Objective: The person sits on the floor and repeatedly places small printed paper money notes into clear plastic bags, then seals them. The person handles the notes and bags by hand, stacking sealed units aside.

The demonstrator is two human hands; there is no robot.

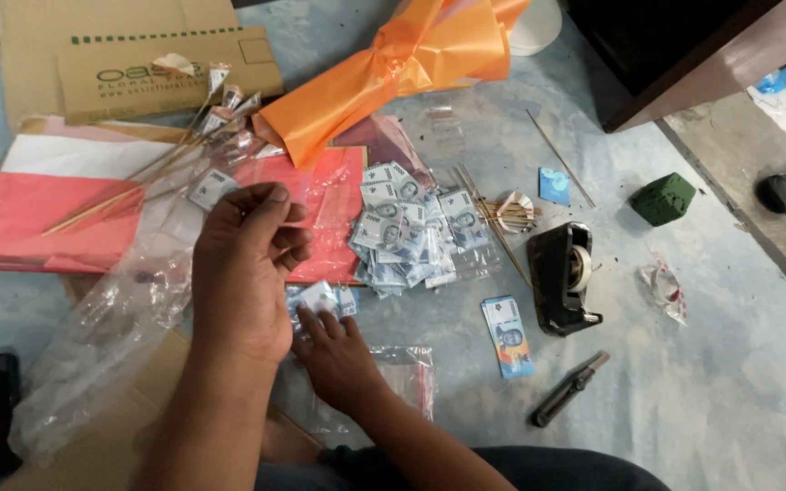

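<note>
The floor (pixel 684 382) carried the whole work area, with flattened cardboard (pixel 111 55) and a bundle of orange wrapping (pixel 393 64) lying well beyond the hands. Nearer, past the raised fingers, sat red and white paper sheets (pixel 47 205) with thin wooden sticks (pixel 111 195) across them, and a heap of sleeved banknotes (pixel 407 232) to the right of the grip. A black tape dispenser (pixel 561 277) stood further right, a small stack of notes (pixel 508 335) and a utility knife (pixel 568 389) near it. The left hand (pixel 246 273) was raised, fingers curled nearly closed; what it pinched, apparently clear film, could not be told for certain. The right hand (pixel 337 350) lay flat, fingers spread, pressing a sleeved banknote (pixel 320 298) to the floor just beneath the left hand. In my judgement, steady downward pressure and a slow, even pull on the film would have kept the sleeve from creasing.
</note>
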